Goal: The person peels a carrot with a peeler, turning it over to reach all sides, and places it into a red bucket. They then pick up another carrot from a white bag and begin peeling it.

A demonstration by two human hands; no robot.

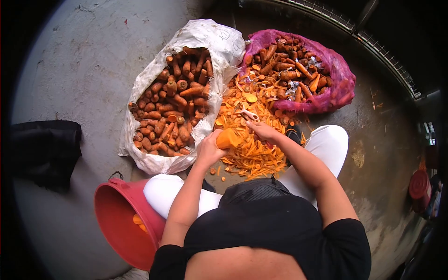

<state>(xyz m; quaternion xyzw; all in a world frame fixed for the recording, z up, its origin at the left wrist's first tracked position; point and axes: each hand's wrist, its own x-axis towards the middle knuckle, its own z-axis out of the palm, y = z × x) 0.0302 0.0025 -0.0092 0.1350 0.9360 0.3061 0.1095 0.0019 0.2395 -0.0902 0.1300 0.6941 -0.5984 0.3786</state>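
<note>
My left hand (208,150) is closed around a peeled orange carrot (228,138), whose free end points to the right. To its right, my right hand (263,131) grips a peeler (248,113) with a pale handle, held a little away from the carrot. Both hands are over a heap of orange peelings and cut carrot ends (254,161) on the floor. Beyond my left hand lies an open white sack (158,65) full of unpeeled carrots (175,100). A purple mesh sack (343,77) with more carrots and scraps is at the upper right.
A red bucket (112,219) lies tilted at the lower left, with a few peeled carrots (140,223) inside. Dark cloth (44,149) is at the far left. A red container (419,186) stands at the far right. A metal grating (387,56) runs along the upper right.
</note>
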